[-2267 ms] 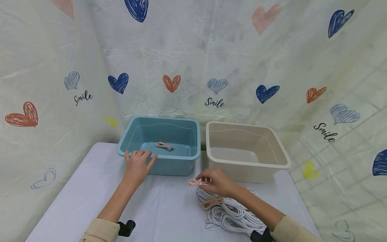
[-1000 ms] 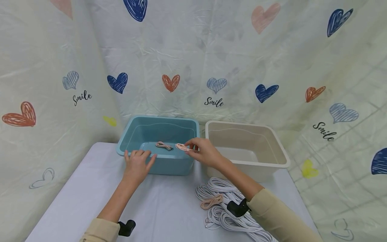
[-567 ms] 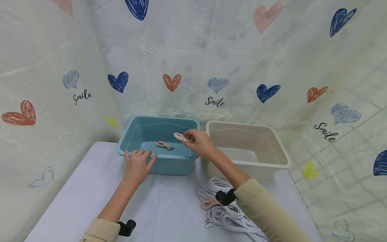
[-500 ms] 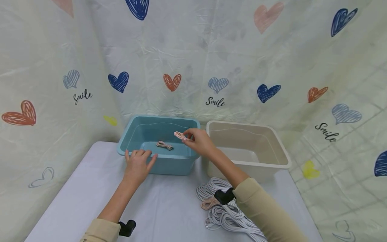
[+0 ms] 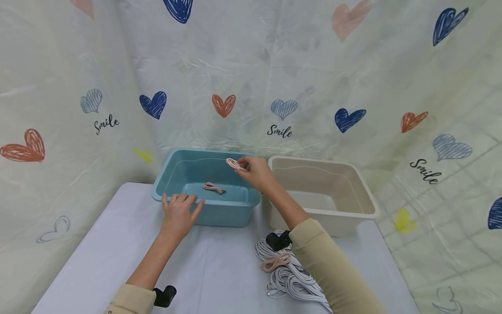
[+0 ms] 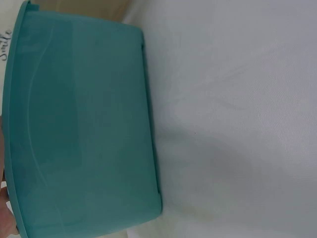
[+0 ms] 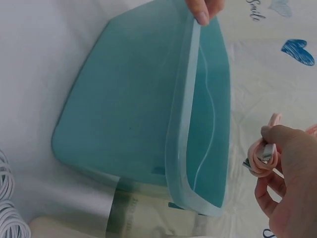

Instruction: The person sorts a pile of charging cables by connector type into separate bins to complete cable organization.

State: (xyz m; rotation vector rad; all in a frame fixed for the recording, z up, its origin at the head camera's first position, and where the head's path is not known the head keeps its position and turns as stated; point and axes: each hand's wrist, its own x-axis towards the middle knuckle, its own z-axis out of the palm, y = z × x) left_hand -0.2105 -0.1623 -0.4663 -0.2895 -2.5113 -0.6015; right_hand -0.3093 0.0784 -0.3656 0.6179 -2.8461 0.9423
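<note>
Over the back right part of the blue bin (image 5: 211,214), my right hand (image 5: 256,172) pinches a coiled pink cable (image 5: 234,164). Its small connector end shows between thumb and fingers in the right wrist view, where the cable (image 7: 261,156) is held beyond the bin's rim. Another bundled pink cable (image 5: 213,188) lies on the bin floor. At the bin's front rim, my left hand (image 5: 178,216) grips the edge, fingers bent over it and thumb spread to the right. The left wrist view mostly shows the bin's outer wall (image 6: 94,119), with little of the fingers.
To the right of the blue bin stands a beige bin (image 5: 321,213). In front of it on the white-covered table (image 5: 219,266) lies a pile of coiled white cables (image 5: 294,281), partly under my right sleeve. One pink cable (image 5: 276,262) rests on the pile. A heart-patterned sheet hangs behind.
My right hand has carried the pink cable from above the white cables, up and left, over the blue bin, then a little farther back. My left hand stays at the rim.
</note>
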